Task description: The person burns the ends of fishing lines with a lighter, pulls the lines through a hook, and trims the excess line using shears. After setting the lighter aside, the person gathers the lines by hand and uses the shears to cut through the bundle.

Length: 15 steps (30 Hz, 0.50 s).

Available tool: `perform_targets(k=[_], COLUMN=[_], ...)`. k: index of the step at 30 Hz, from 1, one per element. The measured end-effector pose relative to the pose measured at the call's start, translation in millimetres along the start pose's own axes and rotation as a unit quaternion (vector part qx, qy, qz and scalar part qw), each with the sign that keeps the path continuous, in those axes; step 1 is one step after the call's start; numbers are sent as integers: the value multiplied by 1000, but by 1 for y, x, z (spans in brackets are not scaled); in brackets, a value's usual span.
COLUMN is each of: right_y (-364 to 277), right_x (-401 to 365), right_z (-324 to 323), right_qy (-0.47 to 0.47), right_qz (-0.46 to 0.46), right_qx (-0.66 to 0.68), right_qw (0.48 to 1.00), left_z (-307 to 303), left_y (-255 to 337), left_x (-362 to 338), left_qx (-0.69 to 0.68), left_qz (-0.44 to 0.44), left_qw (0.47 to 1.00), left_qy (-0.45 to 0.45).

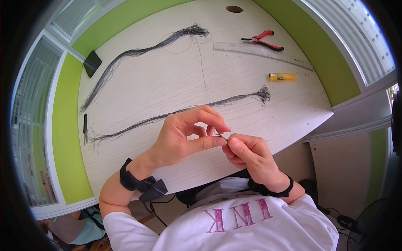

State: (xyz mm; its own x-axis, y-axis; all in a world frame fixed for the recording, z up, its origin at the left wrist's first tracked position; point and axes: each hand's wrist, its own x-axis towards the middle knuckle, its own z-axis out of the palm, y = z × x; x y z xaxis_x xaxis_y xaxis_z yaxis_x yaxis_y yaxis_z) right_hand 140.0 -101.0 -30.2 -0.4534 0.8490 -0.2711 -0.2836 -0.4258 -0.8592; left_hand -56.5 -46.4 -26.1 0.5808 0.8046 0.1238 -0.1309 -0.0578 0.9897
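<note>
While both hands meet at six o'clock, left hand [184, 134] and right hand [247, 154] pinch one fine dark strand [222, 136] between their fingertips, over the table edge. It's thin, wiry, barely visible. Near bundle [167, 115] at centre shows looped ends, likely finished. Far bundle [142, 51] at eleven o'clock looks untouched, so I'd say plenty is left. Pliers [264, 39] and lighter [282, 77] lie at one o'clock.
</note>
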Motion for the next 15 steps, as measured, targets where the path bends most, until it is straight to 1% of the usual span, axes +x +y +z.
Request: perform_targets(k=[2, 9, 15], right_y=[1, -1, -2], right_x=[0, -1, -1], right_z=[-1, 0, 0], right_qy=[-3, -3, -5], right_qz=[10, 9, 22], right_qx=[-13, -9, 7], right_qw=[1000, 1000, 1000], left_z=[-3, -6, -4], left_y=[1, 1, 3], left_x=[0, 1, 1], left_qx=[14, 29, -20], left_qz=[14, 8, -25], left_qw=[1000, 999, 999], left_qy=[-20, -16, -8])
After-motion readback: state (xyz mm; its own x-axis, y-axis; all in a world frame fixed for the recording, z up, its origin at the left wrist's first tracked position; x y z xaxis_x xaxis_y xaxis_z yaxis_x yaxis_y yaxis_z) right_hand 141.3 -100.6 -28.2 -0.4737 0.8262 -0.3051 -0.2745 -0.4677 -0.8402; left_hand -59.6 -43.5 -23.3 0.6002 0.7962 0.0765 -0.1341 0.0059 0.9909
